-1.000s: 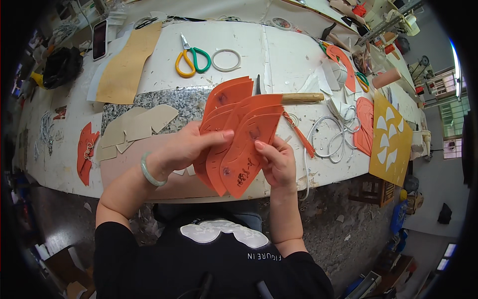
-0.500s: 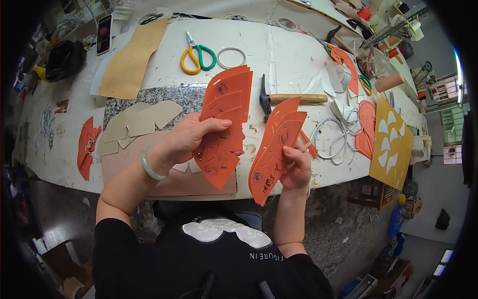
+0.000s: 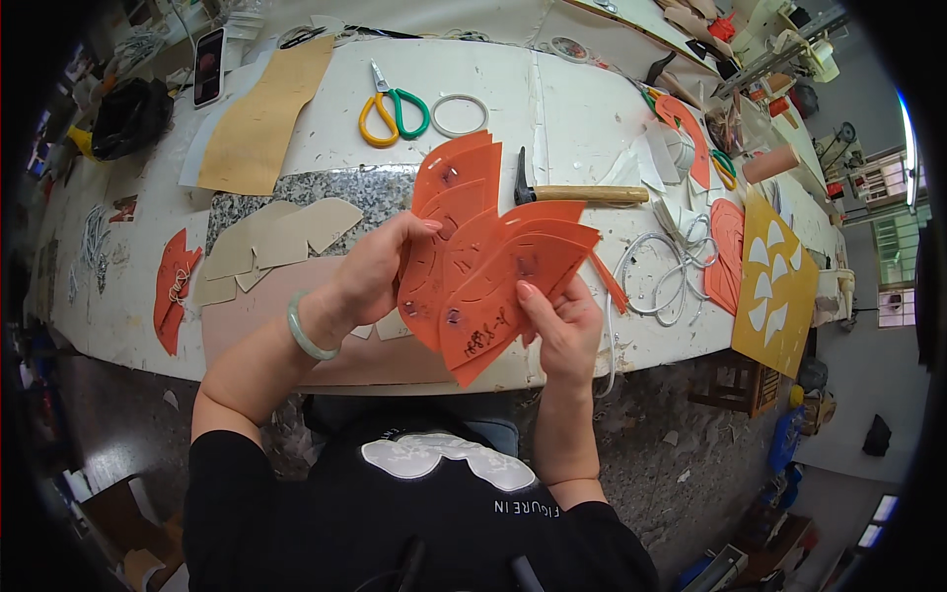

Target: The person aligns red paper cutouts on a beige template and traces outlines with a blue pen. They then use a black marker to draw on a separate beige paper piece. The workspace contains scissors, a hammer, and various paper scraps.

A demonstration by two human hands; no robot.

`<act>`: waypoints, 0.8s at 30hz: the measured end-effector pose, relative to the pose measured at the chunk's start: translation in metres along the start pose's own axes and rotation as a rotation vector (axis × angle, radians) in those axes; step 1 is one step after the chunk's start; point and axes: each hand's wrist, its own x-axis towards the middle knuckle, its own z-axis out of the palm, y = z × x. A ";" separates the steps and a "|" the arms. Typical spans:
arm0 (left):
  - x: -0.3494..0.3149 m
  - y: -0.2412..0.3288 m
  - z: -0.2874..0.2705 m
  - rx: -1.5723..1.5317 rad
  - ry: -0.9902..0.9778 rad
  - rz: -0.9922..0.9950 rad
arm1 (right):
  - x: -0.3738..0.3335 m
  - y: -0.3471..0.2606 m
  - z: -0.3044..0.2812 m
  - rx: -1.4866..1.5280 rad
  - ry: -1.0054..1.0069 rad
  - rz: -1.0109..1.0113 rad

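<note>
My left hand (image 3: 380,264) grips a stack of orange cut pattern pieces (image 3: 456,178), thumb on top near its left edge. In my right hand (image 3: 562,321) is a second stack of orange pattern pieces (image 3: 523,271), with slits, purple smudges and handwriting on its top sheet. The right stack overlaps the front of the left one above the table's near edge. Its thumb presses the top sheet; its other fingers are mostly hidden behind. Beige cut pieces (image 3: 266,242) lie beside my left forearm, partly on a speckled stone slab (image 3: 345,187).
Scissors (image 3: 392,111) with yellow and green handles lie beyond my hands, beside a tape ring (image 3: 460,114). A wooden-handled hammer (image 3: 582,194) is just past the stacks. White cord (image 3: 661,281) coils at right, near a yellow sheet (image 3: 774,286). A tied orange bundle (image 3: 176,296) rests at left.
My right hand has moved left, bringing its orange stack over the left hand's stack. The left thumb has shifted toward the edge of its stack.
</note>
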 end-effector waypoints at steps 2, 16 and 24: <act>-0.002 0.002 -0.004 0.035 0.007 0.000 | 0.000 -0.006 -0.007 0.007 -0.013 -0.030; -0.009 0.013 0.008 0.227 -0.010 0.082 | -0.001 0.000 -0.038 0.527 -0.088 -0.024; -0.013 0.010 0.014 0.321 -0.018 0.160 | -0.006 0.004 -0.030 0.525 -0.095 0.063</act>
